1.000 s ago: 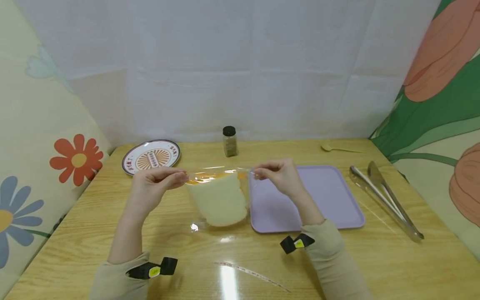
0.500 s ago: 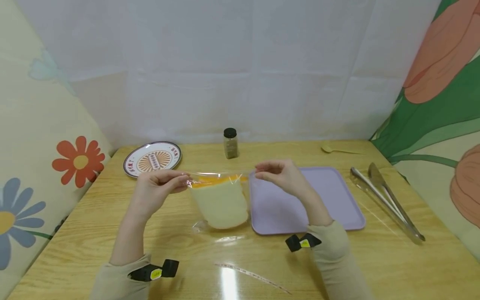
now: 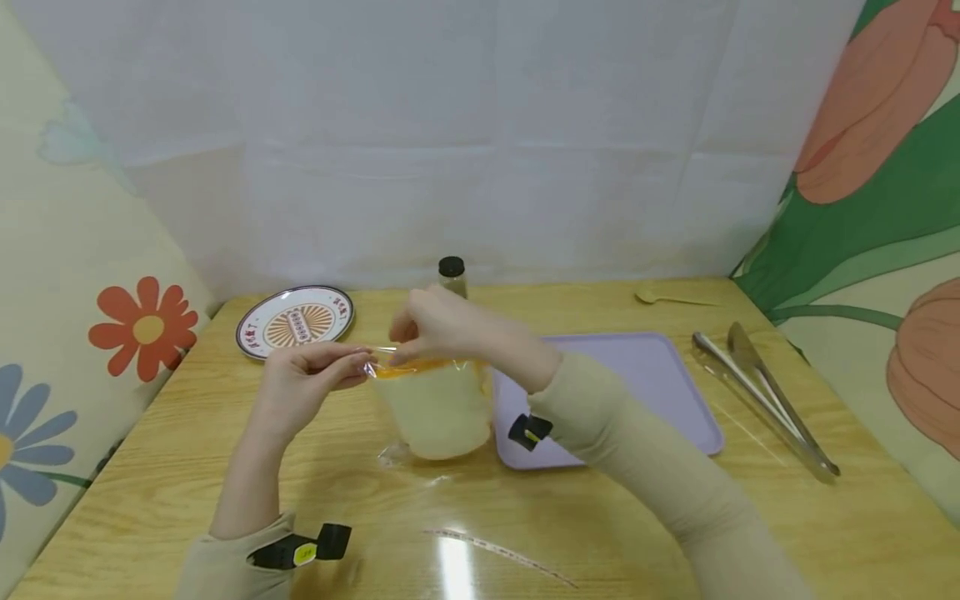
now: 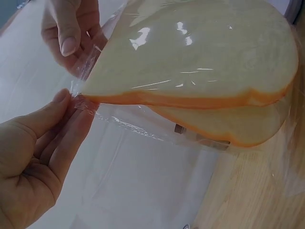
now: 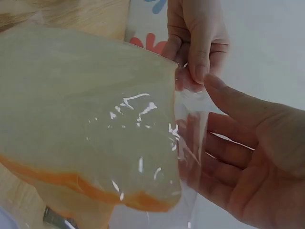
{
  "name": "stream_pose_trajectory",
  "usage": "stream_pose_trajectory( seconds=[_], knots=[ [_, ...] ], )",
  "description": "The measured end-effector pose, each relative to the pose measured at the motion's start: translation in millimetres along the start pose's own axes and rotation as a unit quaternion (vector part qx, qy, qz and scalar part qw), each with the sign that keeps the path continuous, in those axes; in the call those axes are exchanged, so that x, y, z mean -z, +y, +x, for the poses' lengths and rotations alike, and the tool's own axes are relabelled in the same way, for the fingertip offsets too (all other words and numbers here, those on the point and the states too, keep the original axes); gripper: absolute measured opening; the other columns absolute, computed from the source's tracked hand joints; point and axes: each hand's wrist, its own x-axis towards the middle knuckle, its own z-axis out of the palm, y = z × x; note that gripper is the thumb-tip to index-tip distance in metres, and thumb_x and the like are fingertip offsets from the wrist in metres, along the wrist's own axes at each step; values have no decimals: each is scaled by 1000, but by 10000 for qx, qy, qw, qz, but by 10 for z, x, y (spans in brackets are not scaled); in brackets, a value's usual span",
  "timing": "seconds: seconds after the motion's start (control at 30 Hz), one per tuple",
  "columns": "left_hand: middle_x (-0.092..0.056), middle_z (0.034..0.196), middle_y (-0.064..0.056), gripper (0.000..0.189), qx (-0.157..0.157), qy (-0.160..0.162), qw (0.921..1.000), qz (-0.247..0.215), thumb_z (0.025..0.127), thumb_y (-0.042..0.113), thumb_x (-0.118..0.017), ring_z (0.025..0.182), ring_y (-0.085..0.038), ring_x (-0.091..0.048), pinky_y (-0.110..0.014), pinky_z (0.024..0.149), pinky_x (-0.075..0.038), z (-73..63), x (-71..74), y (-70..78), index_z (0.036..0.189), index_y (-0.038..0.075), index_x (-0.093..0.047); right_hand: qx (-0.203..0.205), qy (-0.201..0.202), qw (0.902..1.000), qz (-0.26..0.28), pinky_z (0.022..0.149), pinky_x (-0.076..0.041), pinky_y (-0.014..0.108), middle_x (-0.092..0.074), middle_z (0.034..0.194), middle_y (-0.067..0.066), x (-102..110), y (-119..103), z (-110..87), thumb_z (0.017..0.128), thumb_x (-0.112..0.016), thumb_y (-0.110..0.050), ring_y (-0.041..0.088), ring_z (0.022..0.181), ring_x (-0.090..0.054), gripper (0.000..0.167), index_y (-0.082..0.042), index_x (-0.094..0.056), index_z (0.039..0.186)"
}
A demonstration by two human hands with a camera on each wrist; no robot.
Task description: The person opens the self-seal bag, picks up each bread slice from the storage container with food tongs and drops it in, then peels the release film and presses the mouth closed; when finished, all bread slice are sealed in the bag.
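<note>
Two slices of bread (image 3: 435, 417) with orange-brown crusts hang in a clear plastic bag (image 4: 138, 129) over the table. At the bag's upper left corner, my left hand (image 3: 307, 375) pinches the film between thumb and fingertips. My right hand (image 3: 442, 325) has come across to the bag's top edge, close to the left fingertips. In the right wrist view, its thumb (image 5: 238, 100) stands apart from its fingers, and the film passes in front of the fingertips. The slices (image 4: 200, 57) overlap, one behind the other.
A purple tray (image 3: 660, 367) lies right of the bag, metal tongs (image 3: 765, 400) beyond it. Farther back are a patterned plate (image 3: 251, 342), a black-lidded jar (image 3: 452, 279) partly hidden by my right hand, and a yellow spoon (image 3: 675, 299). A thin printed strip (image 3: 498, 548) lies in front.
My right hand has let go of the bag's right corner and moved left along the top edge towards my left hand. The left hand keeps its pinch, and the bag stays nearly in place.
</note>
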Motion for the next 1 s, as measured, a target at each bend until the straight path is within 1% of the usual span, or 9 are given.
stream_pose_trajectory(
  seconds=[0.07, 0.13, 0.3, 0.4, 0.57, 0.73, 0.77, 0.83, 1.0],
  knots=[
    [-72, 85, 14, 20, -8, -11, 10000, -72, 88, -3, -60, 74, -3, -70, -21, 66, -57, -1, -2, 1, 98, -20, -62, -24, -194, 9997, -136, 57, -43, 12, -73, 79, 3, -44, -29, 83, 81, -74, -26, 5, 64, -56, 19, -7, -74, 80],
    [-72, 85, 15, 20, -8, -32, 10000, -75, 88, -3, -60, 75, -3, -70, -22, 67, -57, 1, -11, 5, 98, -20, -62, -34, -242, 9994, -253, 53, -39, 12, -71, 73, 2, -86, -41, 129, 81, -75, -25, 3, 58, -50, 19, -7, -74, 75],
    [-71, 86, 17, 21, -12, -104, 9999, 85, 89, -5, -58, 77, -1, -69, -21, 68, -57, 12, -35, 16, 99, -23, -60, -109, 40, 9995, -301, 48, -34, 12, -64, 59, -4, -148, -56, 141, 82, -73, -17, 2, 50, -44, 16, -9, -75, 69],
    [-71, 86, 17, 20, -23, -106, 9998, 145, 89, -5, -58, 77, -1, -69, -21, 67, -57, 15, -41, 21, 99, -22, -60, -129, 187, 9994, -277, 46, -32, 12, -59, 56, -6, -159, -60, 126, 83, -72, -16, 1, 48, -42, 17, -9, -74, 67],
    [-71, 85, 18, 21, -56, -37, 9997, 215, 89, -3, -59, 75, -1, -69, -21, 67, -57, 13, -36, 15, 99, -21, -61, -161, 125, 9993, -318, 47, -35, 12, -62, 58, -4, -138, -34, 88, 81, -73, -14, 2, 49, -44, 15, -8, -74, 67],
    [-70, 85, 19, 21, -59, -11, 9995, 300, 89, -1, -59, 76, -1, -69, -22, 67, -57, 4, -21, -13, 98, -21, -62, -395, -61, 9985, -369, 48, -34, 13, -59, 58, -5, -99, 28, 7, 77, -77, -15, 4, 51, -43, 16, -5, -72, 66],
    [-70, 85, 19, 21, -55, -8, 9994, 331, 89, -2, -59, 76, -1, -69, -22, 67, -57, 2, -20, -12, 98, -20, -62, -438, -94, 9983, -371, 48, -35, 13, -61, 59, -3, -89, 45, -19, 76, -78, -16, 4, 52, -43, 17, -5, -71, 66],
    [-70, 84, 20, 21, -50, -1, 9993, 362, 89, -2, -60, 75, -1, -69, -22, 67, -57, 1, -19, -7, 98, -20, -62, -514, -181, 9979, -345, 50, -37, 13, -65, 63, 0, -68, 86, -74, 76, -79, -17, 4, 53, -45, 16, -4, -72, 69],
    [-70, 82, 19, 21, -22, 26, 9994, 334, 89, -3, -60, 73, -1, -69, -22, 66, -57, -6, -20, 15, 99, -21, -62, -599, -266, 9975, -260, 60, -47, 15, -72, 78, 7, -15, 245, -234, 76, -78, -16, 6, 63, -55, 15, -3, -74, 79]
  ],
)
